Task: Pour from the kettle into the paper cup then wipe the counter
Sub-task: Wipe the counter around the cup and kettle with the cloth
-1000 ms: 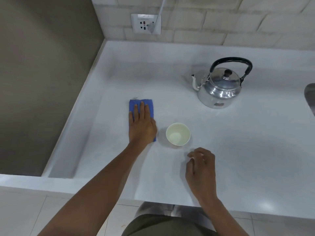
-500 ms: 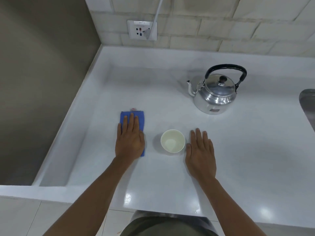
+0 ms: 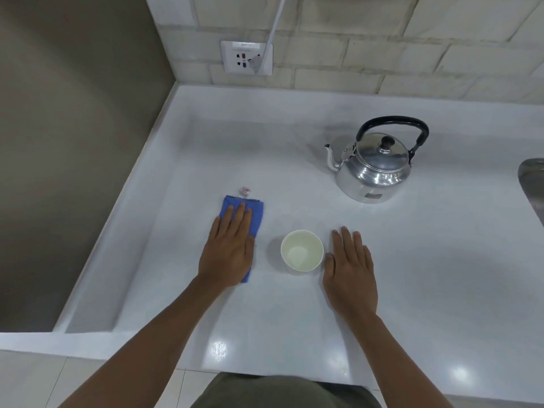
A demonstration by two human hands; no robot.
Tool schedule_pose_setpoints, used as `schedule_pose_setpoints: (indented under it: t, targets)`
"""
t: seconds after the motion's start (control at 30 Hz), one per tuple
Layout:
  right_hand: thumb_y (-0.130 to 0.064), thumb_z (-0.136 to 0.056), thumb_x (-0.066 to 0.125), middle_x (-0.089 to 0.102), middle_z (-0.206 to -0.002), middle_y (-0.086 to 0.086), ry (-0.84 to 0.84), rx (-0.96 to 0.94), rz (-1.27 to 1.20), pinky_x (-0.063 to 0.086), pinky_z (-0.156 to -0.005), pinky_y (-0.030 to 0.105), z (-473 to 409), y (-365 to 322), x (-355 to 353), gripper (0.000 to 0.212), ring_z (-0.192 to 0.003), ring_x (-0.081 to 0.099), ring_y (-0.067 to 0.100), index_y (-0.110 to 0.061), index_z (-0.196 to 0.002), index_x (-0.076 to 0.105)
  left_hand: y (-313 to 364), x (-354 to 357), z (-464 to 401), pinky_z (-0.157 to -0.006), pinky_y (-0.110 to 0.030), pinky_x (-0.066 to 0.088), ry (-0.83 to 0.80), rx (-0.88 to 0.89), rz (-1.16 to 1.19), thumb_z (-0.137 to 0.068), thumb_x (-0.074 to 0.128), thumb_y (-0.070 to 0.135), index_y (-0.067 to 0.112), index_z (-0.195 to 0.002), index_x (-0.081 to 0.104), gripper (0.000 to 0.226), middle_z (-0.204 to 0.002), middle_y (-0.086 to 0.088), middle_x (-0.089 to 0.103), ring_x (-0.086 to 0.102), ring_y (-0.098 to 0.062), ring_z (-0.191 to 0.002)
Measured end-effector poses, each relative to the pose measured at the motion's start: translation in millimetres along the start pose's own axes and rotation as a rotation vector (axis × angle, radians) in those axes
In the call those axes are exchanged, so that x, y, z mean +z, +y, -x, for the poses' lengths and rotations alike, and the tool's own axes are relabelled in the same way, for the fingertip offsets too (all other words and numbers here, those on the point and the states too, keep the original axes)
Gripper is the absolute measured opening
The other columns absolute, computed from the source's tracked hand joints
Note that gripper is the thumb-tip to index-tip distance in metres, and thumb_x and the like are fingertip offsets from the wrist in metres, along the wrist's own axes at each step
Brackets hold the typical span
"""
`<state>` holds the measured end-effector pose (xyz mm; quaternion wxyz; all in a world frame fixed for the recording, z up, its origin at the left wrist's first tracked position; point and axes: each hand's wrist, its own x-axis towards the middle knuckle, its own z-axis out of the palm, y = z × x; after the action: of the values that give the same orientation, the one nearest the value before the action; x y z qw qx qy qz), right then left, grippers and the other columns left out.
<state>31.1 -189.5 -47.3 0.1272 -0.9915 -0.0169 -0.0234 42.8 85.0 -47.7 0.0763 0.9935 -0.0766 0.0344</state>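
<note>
White counter (image 3: 441, 290) under both my palms. My right hand (image 3: 350, 272) lies flat, fingers straight, holding nothing, just beside the cup (image 3: 302, 250). My left hand (image 3: 229, 248) presses flat on the blue cloth (image 3: 256, 216), fingers extended, not gripping. Whether the cup holds liquid I cannot tell. Farther back, the kettle (image 3: 374, 166) stands upright, lid on, spout facing left, well apart from the cup. Judgement: neither pouring nor wiping is confirmed as done.

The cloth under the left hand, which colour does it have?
The cloth is plain blue, without a pattern. The head view shows it clearly.
</note>
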Motion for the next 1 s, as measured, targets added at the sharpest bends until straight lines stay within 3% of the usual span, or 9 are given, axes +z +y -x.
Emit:
schedule_pose_setpoints:
  t: [0.1, 0.27, 0.33, 0.43, 0.57, 0.77, 0.87, 1.0]
  targets:
    - [-0.031, -0.097, 0.026, 0.028, -0.161, 0.001, -0.004, 0.021, -0.041, 0.016, -0.122, 0.038, -1, -1, -2, 0.057, -0.151, 0.016, 0.02, -0.017, -0.152, 0.036, -9, -2, -37, -0.118, -0.054, 0.034, -0.051, -0.125, -0.004, -0.102, 0.024, 0.032, 0.001, -0.154, 0.036, 0.061, -0.16, -0.019, 0.037, 0.036, -0.04, -0.147]
    - [-0.028, -0.096, 0.031, 0.03, -0.16, 0.001, 0.006, 0.031, -0.043, 0.018, -0.121, 0.037, -1, -2, -1, 0.055, -0.151, 0.017, 0.021, -0.018, -0.15, 0.037, -2, 1, -107, -0.126, -0.051, 0.011, -0.104, -0.291, 0.033, -0.107, 0.028, 0.032, 0.005, -0.161, 0.012, 0.062, -0.17, -0.014, 0.011, 0.01, -0.033, -0.157]
    - [-0.028, -0.097, 0.031, 0.031, -0.16, 0.001, 0.007, 0.031, -0.034, 0.018, -0.121, 0.037, -1, -2, -1, 0.055, -0.151, 0.018, 0.021, -0.017, -0.15, 0.037, 11, 2, -119, -0.126, -0.05, 0.008, -0.125, -0.229, 0.045, -0.107, 0.023, 0.034, 0.007, -0.161, 0.008, 0.063, -0.171, -0.012, 0.006, 0.005, -0.033, -0.157]
    - [-0.03, -0.096, 0.029, 0.03, -0.16, 0.001, 0.004, 0.024, -0.041, 0.019, -0.121, 0.037, -1, 0, -2, 0.056, -0.151, 0.018, 0.021, -0.018, -0.15, 0.037, 18, 2, -103, -0.124, -0.053, 0.02, -0.123, -0.034, 0.028, -0.1, 0.012, 0.038, 0.005, -0.159, 0.024, 0.068, -0.167, -0.014, 0.023, 0.02, -0.036, -0.154]
    - [-0.031, -0.098, 0.03, 0.031, -0.16, 0.001, 0.008, 0.009, -0.056, 0.02, -0.121, 0.038, 0, 1, -3, 0.055, -0.151, 0.018, 0.021, -0.017, -0.151, 0.038, -1, 4, -60, -0.123, -0.051, 0.027, -0.063, 0.104, 0.04, -0.105, 0.021, 0.034, 0.006, -0.156, 0.035, 0.059, -0.164, -0.01, 0.033, 0.028, -0.032, -0.152]
    - [-0.031, -0.098, 0.028, 0.029, -0.161, 0.0, 0.0, 0.021, -0.053, 0.018, -0.122, 0.038, 1, 0, -3, 0.056, -0.151, 0.015, 0.021, -0.018, -0.152, 0.035, -36, 1, -64, -0.116, -0.057, 0.034, -0.032, -0.067, 0.003, -0.103, 0.026, 0.031, 0.003, -0.153, 0.039, 0.059, -0.159, -0.017, 0.039, 0.037, -0.041, -0.147]
    - [-0.032, -0.098, 0.025, 0.029, -0.161, 0.001, 0.0, 0.03, -0.05, 0.019, -0.122, 0.038, 1, -2, -3, 0.056, -0.152, 0.015, 0.021, -0.018, -0.151, 0.036, -24, 0, -97, -0.122, -0.055, 0.023, -0.048, -0.196, -0.003, -0.105, 0.03, 0.029, 0.004, -0.158, 0.028, 0.058, -0.166, -0.016, 0.026, 0.025, -0.039, -0.152]
    - [-0.032, -0.097, 0.026, 0.032, -0.16, 0.002, 0.001, 0.029, -0.052, 0.022, -0.121, 0.039, -1, -3, -4, 0.056, -0.151, 0.017, 0.022, -0.017, -0.15, 0.039, 4, 3, -139, -0.126, -0.051, 0.011, -0.064, -0.233, 0.04, -0.103, 0.018, 0.035, 0.008, -0.161, 0.014, 0.064, -0.17, -0.012, 0.012, 0.01, -0.033, -0.157]
